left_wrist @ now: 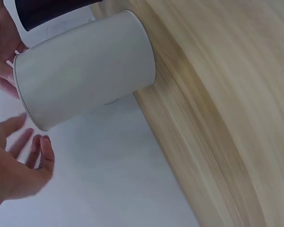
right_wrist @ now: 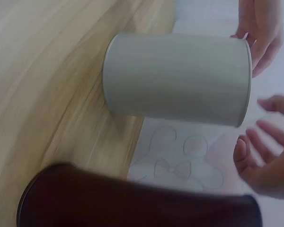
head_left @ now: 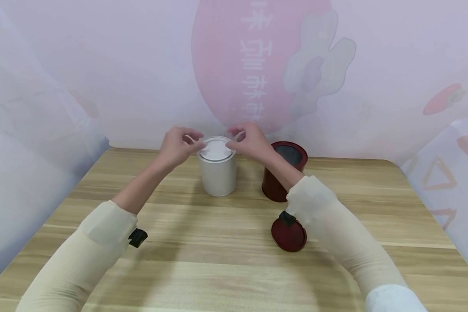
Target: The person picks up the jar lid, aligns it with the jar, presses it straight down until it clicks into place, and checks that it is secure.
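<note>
Fingers of the left hand [head_left: 176, 145] and right hand [head_left: 250, 141] are loosely spread, grasping nothing, flanking the rim of the white canister [head_left: 217, 167], which stands upright on the surface [head_left: 218, 260]. Its contents cannot be determined. Rightward: open dark red canister [head_left: 284, 171], interior dark, lid [head_left: 288, 234] laid apart.

A light wooden table [head_left: 226, 260] with lengthwise grain is seen. On it stand a white cylindrical can [head_left: 217, 173] and, just beside it, an open dark red can [head_left: 281, 173]; a dark red lid [head_left: 289, 236] lies nearer the front edge.
</note>
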